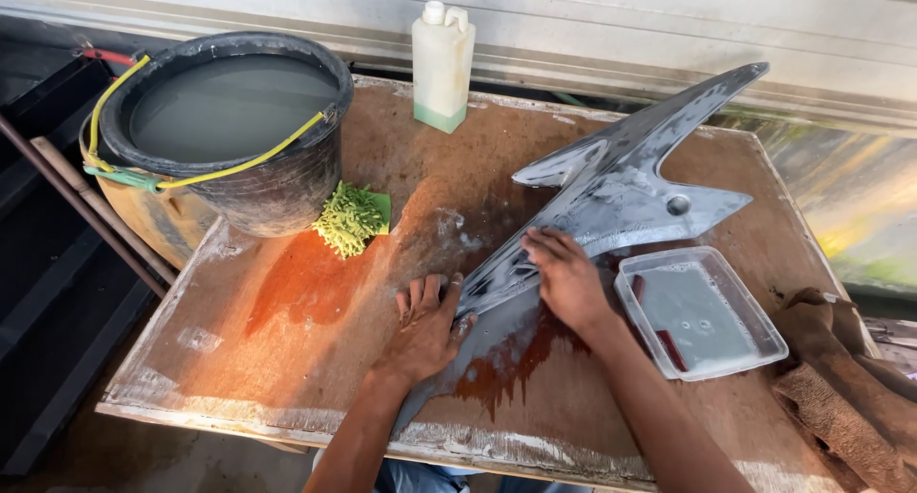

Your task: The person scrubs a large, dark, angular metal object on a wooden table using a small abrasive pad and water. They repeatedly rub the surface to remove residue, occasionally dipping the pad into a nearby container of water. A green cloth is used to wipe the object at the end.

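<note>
Water pools dark across the wooden board (287, 331), and that wetness explains most of how things lie here; the long grey pointed panel (611, 197) rests flat on the board, its narrow end toward the person and its forked end reaching up toward the far right corner, so that the whole face lies open to the hands. The left hand (427, 323) lies palm down with fingers spread, partly on the board and partly against the panel's near edge, which I judge is to pin the slippery piece and stop it sliding; it grips nothing. The right hand (565, 278) presses flat on the panel's narrow part, fingers close together and pointing left; whether something thin lies under the palm I cannot tell, since the hand covers that spot.

Just beside the right forearm sits a clear shallow tray (702, 311) of cloudy water with a small dark red piece in it, close enough for dipping without shifting the body; a brown rag (841, 378) lies heaped at the board's right edge. Well apart, at the far left corner, stands a black bucket (248, 139) full of murky water with a yellow handle; a green noodle-pile mitt (351, 218) lies touching its base; a white bottle (442, 63) stands upright at the back edge, out of the way of the wet work.
</note>
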